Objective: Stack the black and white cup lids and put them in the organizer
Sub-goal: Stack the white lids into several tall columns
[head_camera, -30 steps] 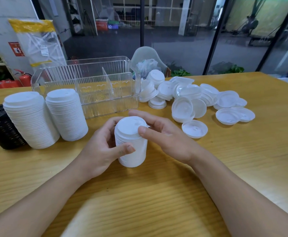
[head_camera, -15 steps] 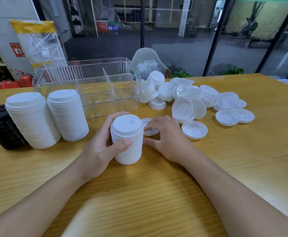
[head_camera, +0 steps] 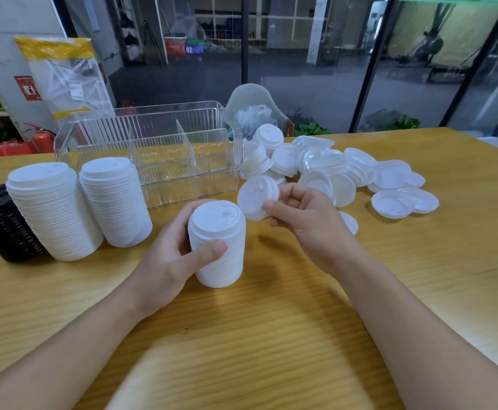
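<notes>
My left hand (head_camera: pixel 176 255) grips a short stack of white lids (head_camera: pixel 219 250) standing on the table. My right hand (head_camera: pixel 304 223) holds a single white lid (head_camera: pixel 256 199) tilted in the air, just right of and above that stack. Two taller white lid stacks (head_camera: pixel 55 208) (head_camera: pixel 114 199) stand at the left, with a black lid stack (head_camera: pixel 2 226) beside them. The clear divided organizer (head_camera: pixel 159 149) stands behind, holding no lids. Several loose white lids (head_camera: pixel 345 173) lie scattered to its right.
The wooden table (head_camera: pixel 271 335) stretches toward me under both forearms. A clear plastic bag (head_camera: pixel 252 118) lies behind the loose lids near the far edge. A yellow-topped plastic package (head_camera: pixel 64 78) leans behind the organizer.
My right hand left the top of the held stack, reached to the table beside it, picked up one loose white lid and lifted it. The left hand kept its grip.
</notes>
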Demonstrator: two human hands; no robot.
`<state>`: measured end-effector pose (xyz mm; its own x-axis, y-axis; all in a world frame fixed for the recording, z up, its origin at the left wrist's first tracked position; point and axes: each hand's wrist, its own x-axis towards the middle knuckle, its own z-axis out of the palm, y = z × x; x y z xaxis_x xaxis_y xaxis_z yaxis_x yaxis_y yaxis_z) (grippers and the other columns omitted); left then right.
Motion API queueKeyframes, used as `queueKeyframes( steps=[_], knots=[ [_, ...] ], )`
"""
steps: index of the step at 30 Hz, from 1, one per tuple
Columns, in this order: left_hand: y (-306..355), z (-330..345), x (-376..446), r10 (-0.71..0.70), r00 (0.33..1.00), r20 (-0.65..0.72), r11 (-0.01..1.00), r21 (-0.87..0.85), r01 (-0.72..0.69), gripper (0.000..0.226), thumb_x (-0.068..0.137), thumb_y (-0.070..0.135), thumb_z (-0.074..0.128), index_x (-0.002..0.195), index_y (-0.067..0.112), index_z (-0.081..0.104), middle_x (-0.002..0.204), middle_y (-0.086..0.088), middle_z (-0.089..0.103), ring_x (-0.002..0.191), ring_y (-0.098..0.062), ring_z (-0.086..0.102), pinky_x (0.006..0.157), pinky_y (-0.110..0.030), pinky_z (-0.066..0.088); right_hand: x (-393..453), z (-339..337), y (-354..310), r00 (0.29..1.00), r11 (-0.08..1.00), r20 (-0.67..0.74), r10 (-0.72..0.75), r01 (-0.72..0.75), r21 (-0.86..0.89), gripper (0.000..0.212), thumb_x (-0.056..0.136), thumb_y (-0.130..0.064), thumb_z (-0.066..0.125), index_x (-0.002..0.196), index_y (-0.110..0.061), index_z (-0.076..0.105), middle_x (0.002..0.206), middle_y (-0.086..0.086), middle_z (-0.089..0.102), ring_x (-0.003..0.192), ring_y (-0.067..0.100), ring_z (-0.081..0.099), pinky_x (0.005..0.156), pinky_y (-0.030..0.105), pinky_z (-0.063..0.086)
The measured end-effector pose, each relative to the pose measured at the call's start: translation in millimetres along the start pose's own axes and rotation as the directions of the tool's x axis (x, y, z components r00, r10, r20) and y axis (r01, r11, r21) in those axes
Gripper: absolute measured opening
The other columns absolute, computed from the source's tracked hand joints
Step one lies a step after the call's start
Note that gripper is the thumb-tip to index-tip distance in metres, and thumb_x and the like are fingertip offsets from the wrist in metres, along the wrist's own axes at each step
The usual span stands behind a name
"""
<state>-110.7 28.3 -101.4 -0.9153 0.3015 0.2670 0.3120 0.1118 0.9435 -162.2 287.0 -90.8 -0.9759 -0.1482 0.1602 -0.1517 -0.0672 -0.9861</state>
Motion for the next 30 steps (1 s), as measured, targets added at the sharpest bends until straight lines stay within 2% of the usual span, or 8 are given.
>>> queueKeyframes(
  steps=[3,7,11,15,19,22,25,30],
  knots=[
    [-0.7,-2.3,-1.1,-0.004,1.0,0.009,1.0,-0.025,0.004,0.059,0.091,0.03,0.08,0.146,0.026,0.058,0.136,0.006,0.072,0.127,-0.011,0.068,0.099,-0.02,0.053,-1.1,3.1,-3.2,0.994,0.98,0.087,0.06,-0.075,0.184,0.052,0.095,-0.001,0.078,0.143,-0.005,0.059,0.096,0.015,0.075,0.086,0.021,0.072,0.087,0.038,0.056],
    [-0.8,-3.6,-1.3,-0.005,1.0,0.016,1.0,-0.03,0.006,0.066,0.087,0.041,0.08,0.147,0.026,0.058,0.139,0.002,0.071,0.129,-0.016,0.067,0.099,-0.021,0.053,-2.4,4.1,-1.7,0.978,0.984,0.187,0.094,-0.12,0.134,0.073,0.093,0.006,0.077,0.156,-0.022,0.052,0.113,0.015,0.077,0.099,0.028,0.07,0.098,0.042,0.058],
    [-2.4,-4.1,-0.8,0.001,1.0,0.026,1.0,-0.03,0.0,0.065,0.089,0.036,0.082,0.148,0.024,0.058,0.14,0.001,0.07,0.131,-0.018,0.067,0.1,-0.022,0.053,-4.0,5.3,1.8,0.971,0.99,0.212,0.113,-0.127,0.054,0.068,0.089,0.009,0.08,0.149,-0.019,0.062,0.136,0.012,0.074,0.127,0.037,0.069,0.112,0.051,0.055],
    [-0.8,-2.9,-1.5,-0.001,1.0,0.017,1.0,-0.03,0.001,0.068,0.086,0.043,0.079,0.148,0.025,0.058,0.141,0.002,0.07,0.131,-0.016,0.067,0.1,-0.021,0.053,-4.3,4.5,-0.9,0.99,0.997,0.121,0.077,-0.072,-0.041,0.062,0.085,0.0,0.088,0.14,-0.02,0.069,0.135,0.003,0.075,0.127,0.03,0.07,0.117,0.05,0.052],
    [-3.3,0.1,0.4,-0.027,1.0,0.012,0.999,-0.023,0.028,0.06,0.092,0.032,0.08,0.148,0.026,0.059,0.139,0.005,0.073,0.13,-0.014,0.068,0.1,-0.02,0.053,-4.1,0.3,-9.0,0.998,0.997,0.057,-0.019,0.015,0.071,0.053,0.091,-0.006,0.083,0.142,-0.011,0.067,0.137,0.008,0.074,0.132,0.025,0.067,0.118,0.043,0.049],
    [-5.7,1.2,1.7,-0.031,0.999,0.015,1.0,-0.006,0.031,0.066,0.09,0.045,0.081,0.149,0.029,0.057,0.141,0.005,0.072,0.132,-0.016,0.068,0.101,-0.023,0.054,-9.4,13.0,-9.8,0.986,0.991,0.159,-0.058,0.038,0.128,0.055,0.094,-0.006,0.08,0.146,-0.005,0.062,0.143,0.017,0.069,0.139,0.033,0.062,0.121,0.049,0.045],
    [-6.7,2.0,2.7,-0.028,0.999,0.024,1.0,-0.013,0.028,0.071,0.089,0.048,0.078,0.153,0.03,0.053,0.144,0.004,0.071,0.133,-0.018,0.067,0.102,-0.026,0.055,-17.0,29.6,-7.7,0.957,0.997,0.283,-0.055,0.037,0.07,0.055,0.096,-0.006,0.078,0.148,-0.008,0.06,0.144,0.014,0.069,0.139,0.033,0.062,0.122,0.055,0.044],
    [-8.6,1.8,4.4,-0.028,0.999,0.038,1.0,-0.008,0.028,0.073,0.089,0.048,0.079,0.155,0.032,0.051,0.146,0.004,0.069,0.136,-0.018,0.065,0.106,-0.031,0.054,-22.1,36.4,-12.0,0.952,0.992,0.301,-0.058,0.089,-0.092,0.055,0.1,-0.007,0.076,0.151,-0.015,0.059,0.145,0.004,0.07,0.14,0.024,0.062,0.122,0.058,0.043]
  ],
)
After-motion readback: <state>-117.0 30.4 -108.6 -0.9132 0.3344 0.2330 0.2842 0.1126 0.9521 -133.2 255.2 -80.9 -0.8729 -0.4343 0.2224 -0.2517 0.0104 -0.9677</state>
